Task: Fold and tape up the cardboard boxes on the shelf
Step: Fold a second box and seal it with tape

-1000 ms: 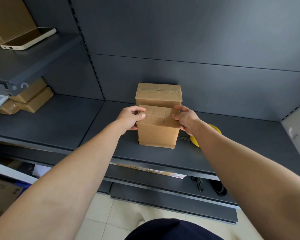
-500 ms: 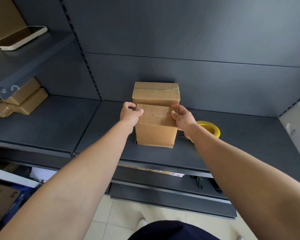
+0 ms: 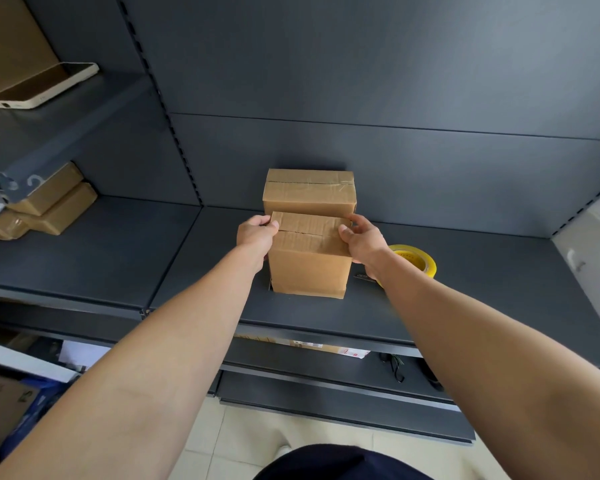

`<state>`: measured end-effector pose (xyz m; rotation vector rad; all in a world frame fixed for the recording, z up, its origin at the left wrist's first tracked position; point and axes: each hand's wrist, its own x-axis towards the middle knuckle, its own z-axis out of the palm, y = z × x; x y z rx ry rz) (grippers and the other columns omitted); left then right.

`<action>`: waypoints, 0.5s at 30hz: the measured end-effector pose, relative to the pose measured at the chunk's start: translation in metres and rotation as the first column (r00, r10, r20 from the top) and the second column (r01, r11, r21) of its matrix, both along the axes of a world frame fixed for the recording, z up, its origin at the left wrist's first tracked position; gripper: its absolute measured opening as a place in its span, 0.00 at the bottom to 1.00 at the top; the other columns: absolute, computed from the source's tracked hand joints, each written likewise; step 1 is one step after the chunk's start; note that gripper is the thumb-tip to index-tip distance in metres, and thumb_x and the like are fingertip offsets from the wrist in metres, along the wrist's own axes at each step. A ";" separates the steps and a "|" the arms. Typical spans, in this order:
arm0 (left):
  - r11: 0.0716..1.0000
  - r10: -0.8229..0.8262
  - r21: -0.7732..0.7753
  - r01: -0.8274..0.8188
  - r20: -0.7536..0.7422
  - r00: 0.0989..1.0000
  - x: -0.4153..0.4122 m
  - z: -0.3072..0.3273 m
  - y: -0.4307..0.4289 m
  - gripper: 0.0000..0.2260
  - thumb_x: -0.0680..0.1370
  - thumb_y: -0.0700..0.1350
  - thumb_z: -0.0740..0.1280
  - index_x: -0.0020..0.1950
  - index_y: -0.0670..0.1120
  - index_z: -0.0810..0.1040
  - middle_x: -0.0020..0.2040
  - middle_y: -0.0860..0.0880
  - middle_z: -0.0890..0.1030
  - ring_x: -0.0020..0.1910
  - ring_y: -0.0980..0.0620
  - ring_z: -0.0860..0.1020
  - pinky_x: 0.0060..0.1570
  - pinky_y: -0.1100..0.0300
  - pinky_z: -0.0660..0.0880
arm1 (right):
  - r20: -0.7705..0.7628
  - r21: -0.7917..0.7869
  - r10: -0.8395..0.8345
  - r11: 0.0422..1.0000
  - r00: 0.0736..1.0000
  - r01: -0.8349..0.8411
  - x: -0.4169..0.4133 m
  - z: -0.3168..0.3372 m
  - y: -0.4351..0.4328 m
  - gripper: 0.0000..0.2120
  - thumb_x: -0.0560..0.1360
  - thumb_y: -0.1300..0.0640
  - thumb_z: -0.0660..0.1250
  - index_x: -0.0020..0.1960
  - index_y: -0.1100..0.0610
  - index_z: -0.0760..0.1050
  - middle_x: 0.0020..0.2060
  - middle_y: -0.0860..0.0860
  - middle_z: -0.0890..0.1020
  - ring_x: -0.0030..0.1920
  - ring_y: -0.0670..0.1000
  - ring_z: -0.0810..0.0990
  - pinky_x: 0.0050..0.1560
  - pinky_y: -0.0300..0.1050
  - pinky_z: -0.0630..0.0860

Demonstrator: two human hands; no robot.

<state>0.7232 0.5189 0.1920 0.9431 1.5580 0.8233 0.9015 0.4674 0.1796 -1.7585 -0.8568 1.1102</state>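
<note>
A small brown cardboard box (image 3: pixel 310 270) stands on the dark grey shelf (image 3: pixel 465 296), its top flaps folded down with a seam across the top. My left hand (image 3: pixel 255 237) grips its top left edge, thumb on the flap. My right hand (image 3: pixel 362 239) grips its top right edge, thumb on the top. Directly behind it stands a second, taller cardboard box (image 3: pixel 309 192), taped along its top seam. A yellow roll of tape (image 3: pixel 417 261) lies on the shelf just right of my right wrist, partly hidden by it.
Several flat cardboard packages (image 3: pixel 49 206) are stacked at the left of the shelf. A phone (image 3: pixel 40 86) lies on the upper left shelf beside another box (image 3: pixel 11 46). Lower shelves hold a flat package (image 3: pixel 326 348) and black cables (image 3: pixel 397 368). Tiled floor lies below.
The view has shifted slightly. Both hands stay on the front box's top edges, and my left thumb now lies further onto the flap.
</note>
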 end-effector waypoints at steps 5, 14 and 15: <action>1.000 -0.021 0.001 0.021 -0.052 0.998 0.000 0.004 -0.001 0.16 0.78 0.43 0.67 0.66 0.48 0.74 0.62 0.47 0.77 0.60 0.46 0.75 0.62 0.47 0.73 | -0.120 -0.004 -0.019 1.000 0.993 0.019 0.006 0.003 -0.008 0.21 0.79 0.52 0.64 0.71 0.50 0.67 0.55 0.49 0.76 0.53 0.50 0.79 0.51 0.44 0.78; 0.995 -0.027 0.093 0.042 -0.165 0.986 0.005 0.011 0.012 0.13 0.77 0.42 0.69 0.61 0.47 0.77 0.58 0.47 0.79 0.51 0.50 0.76 0.50 0.57 0.73 | 0.039 -0.045 -0.215 0.975 0.976 0.216 0.060 -0.016 -0.023 0.13 0.78 0.59 0.63 0.60 0.62 0.75 0.45 0.55 0.78 0.41 0.52 0.74 0.43 0.42 0.72; 0.994 -0.026 0.100 0.044 -0.176 0.984 0.005 0.011 0.012 0.13 0.76 0.41 0.69 0.61 0.47 0.77 0.58 0.47 0.79 0.51 0.51 0.75 0.48 0.58 0.71 | 0.063 -0.053 -0.213 0.975 0.975 0.216 0.062 -0.018 -0.022 0.12 0.77 0.60 0.64 0.59 0.62 0.76 0.46 0.55 0.78 0.40 0.52 0.74 0.41 0.41 0.71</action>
